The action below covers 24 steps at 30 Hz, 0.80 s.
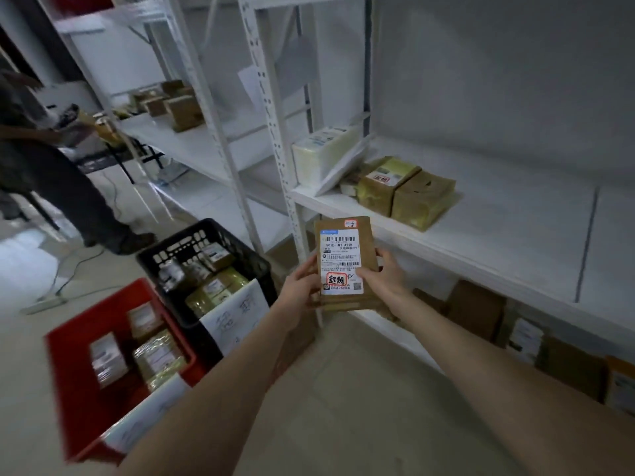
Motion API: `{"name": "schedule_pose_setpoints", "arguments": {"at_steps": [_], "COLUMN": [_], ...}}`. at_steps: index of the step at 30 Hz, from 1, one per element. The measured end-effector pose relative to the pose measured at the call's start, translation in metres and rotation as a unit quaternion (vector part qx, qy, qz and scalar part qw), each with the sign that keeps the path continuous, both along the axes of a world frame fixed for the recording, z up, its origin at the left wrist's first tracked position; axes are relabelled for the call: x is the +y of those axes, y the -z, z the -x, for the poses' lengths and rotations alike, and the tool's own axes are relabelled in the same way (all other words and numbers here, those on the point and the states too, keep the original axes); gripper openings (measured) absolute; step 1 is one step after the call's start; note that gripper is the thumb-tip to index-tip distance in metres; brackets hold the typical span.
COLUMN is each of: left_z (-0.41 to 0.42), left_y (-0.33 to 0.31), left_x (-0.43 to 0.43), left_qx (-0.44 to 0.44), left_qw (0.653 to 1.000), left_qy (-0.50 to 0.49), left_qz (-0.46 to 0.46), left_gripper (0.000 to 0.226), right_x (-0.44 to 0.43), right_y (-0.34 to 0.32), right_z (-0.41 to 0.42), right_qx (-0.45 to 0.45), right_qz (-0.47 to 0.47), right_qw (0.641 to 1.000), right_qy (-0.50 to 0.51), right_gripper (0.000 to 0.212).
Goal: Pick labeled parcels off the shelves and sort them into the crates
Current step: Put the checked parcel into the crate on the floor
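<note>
Brown parcel (346,264) at centre of frame, upright, long axis vertical, printed side toward camera, just below the front edge of the white shelf (481,214). Gripped on both long edges: left hand (300,286) curled round the left edge, right hand (386,278) pinching the right. Black crate (192,235) near, lower left, on the left hand's side; red crate (79,400) beyond it. Likely a swing down-left.

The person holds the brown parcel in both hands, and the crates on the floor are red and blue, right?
Not quite. The head view shows the left hand and right hand both holding the brown parcel, but beside the red crate stands a black crate, not a blue one.
</note>
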<state>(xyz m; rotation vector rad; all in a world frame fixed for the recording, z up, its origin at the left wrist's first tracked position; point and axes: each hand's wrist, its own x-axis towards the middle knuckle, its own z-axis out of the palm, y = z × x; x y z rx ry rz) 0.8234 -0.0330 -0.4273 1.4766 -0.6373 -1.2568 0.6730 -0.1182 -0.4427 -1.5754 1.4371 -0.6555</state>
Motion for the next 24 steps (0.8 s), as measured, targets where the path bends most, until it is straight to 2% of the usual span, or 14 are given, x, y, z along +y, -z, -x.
{"name": "schedule_pose_setpoints", "arguments": {"at_steps": [7,11,19,24], "left_z": [-0.156,-0.237,-0.332,-0.396], "left_y": [0.023,0.044,0.100,0.130], "left_x": [0.079,0.127,0.202,0.221], "left_qx": [-0.020,0.019,0.018,0.019], "left_qw": [0.996,0.989,0.962,0.939], "left_qy": [-0.076,-0.132,-0.249,-0.316], "left_qz": [-0.044,-0.061,-0.113,-0.132], "left_gripper": [0.065,0.066,0.062,0.062], "right_x": [0.048,0.080,0.133,0.149], "right_y": [0.028,0.051,0.101,0.135], "right_z": [-0.173,-0.265,-0.396,-0.477], "right_qx": [-0.019,0.000,0.054,0.049], "right_qz": [-0.028,-0.055,-0.116,-0.169], "right_qw": [0.994,0.984,0.949,0.918], "right_qy": [-0.104,-0.168,-0.288,-0.356], "right_gripper": [0.056,0.052,0.054,0.062]}}
